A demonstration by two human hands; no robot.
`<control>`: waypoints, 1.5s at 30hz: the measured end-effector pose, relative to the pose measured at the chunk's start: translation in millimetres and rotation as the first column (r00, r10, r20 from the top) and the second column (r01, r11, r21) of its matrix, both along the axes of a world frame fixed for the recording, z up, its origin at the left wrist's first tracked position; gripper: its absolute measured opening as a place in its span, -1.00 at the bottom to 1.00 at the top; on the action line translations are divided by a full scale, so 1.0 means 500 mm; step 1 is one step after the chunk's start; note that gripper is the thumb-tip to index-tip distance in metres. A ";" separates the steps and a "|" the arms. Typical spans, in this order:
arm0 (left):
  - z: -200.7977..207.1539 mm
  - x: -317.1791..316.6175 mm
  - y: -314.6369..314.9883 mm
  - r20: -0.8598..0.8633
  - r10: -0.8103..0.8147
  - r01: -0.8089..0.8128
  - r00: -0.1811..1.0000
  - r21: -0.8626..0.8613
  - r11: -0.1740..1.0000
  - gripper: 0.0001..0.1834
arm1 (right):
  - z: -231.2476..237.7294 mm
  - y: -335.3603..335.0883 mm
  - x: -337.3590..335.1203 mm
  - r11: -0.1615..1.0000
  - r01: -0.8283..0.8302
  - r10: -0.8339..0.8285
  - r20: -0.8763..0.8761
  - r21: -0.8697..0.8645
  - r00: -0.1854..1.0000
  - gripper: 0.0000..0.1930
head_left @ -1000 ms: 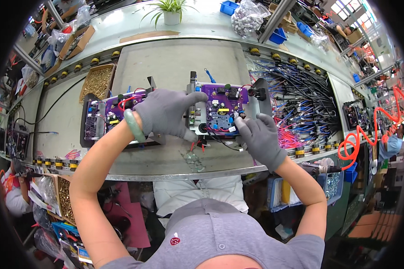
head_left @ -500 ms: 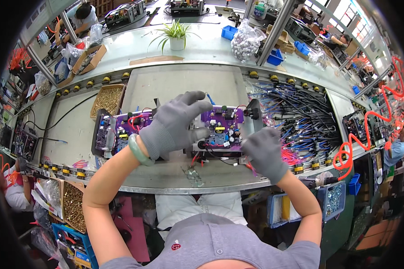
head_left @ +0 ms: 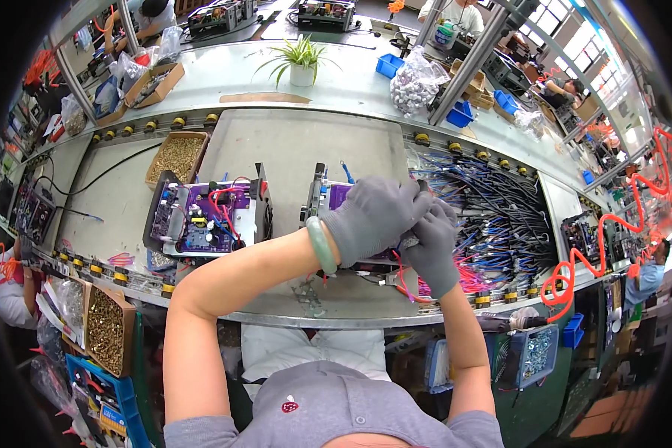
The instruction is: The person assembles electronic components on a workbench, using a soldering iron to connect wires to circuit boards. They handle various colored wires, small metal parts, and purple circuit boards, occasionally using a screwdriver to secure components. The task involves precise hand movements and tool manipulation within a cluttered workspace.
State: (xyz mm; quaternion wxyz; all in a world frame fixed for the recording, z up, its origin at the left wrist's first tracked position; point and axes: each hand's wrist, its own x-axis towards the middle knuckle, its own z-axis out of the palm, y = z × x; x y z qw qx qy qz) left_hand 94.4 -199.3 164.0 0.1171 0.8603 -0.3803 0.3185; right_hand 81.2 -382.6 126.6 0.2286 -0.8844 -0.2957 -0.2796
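Two open electronic units with purple circuit boards lie side by side on the bench: the left unit [head_left: 201, 213] and the right unit [head_left: 339, 196]. My grey-gloved left hand [head_left: 372, 218] covers much of the right unit. Its fingers bend in and meet those of my gloved right hand [head_left: 433, 246] at that unit's right end. Both hands are closed there; whatever they pinch is hidden by the gloves. Below them, thin red and pink wires [head_left: 405, 280] trail from the unit toward the bench edge. A blue-tipped cable [head_left: 347, 172] sticks up behind the right unit.
A large heap of black and blue cables [head_left: 493, 209] lies right of my hands. Beside the left unit's far side stands a carton of small brass parts [head_left: 178, 157]. A coiled orange hose [head_left: 564, 287] hangs at the right. Behind are a potted plant [head_left: 302, 75] and blue bins [head_left: 389, 66].
My left hand has moved right, from the gap between the units to the right unit's right end. My right hand has risen slightly, and the two now meet. The whole view has shifted a little.
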 end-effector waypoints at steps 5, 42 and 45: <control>-0.025 0.000 0.019 0.031 -0.003 -0.002 1.000 0.172 0.985 -0.89 | -0.018 0.012 0.002 0.998 0.008 -0.005 -0.033 0.068 0.999 -0.89; -0.206 -0.172 0.057 -0.275 -0.029 -0.060 0.961 -0.312 0.948 -0.74 | 0.035 0.035 0.065 0.874 -0.265 0.227 -0.141 -0.407 0.964 -0.89; -0.206 -0.171 0.056 -0.278 -0.023 -0.069 0.960 -0.319 0.945 -0.74 | 0.039 0.039 0.067 0.837 -0.298 0.255 -0.154 -0.459 0.955 -0.88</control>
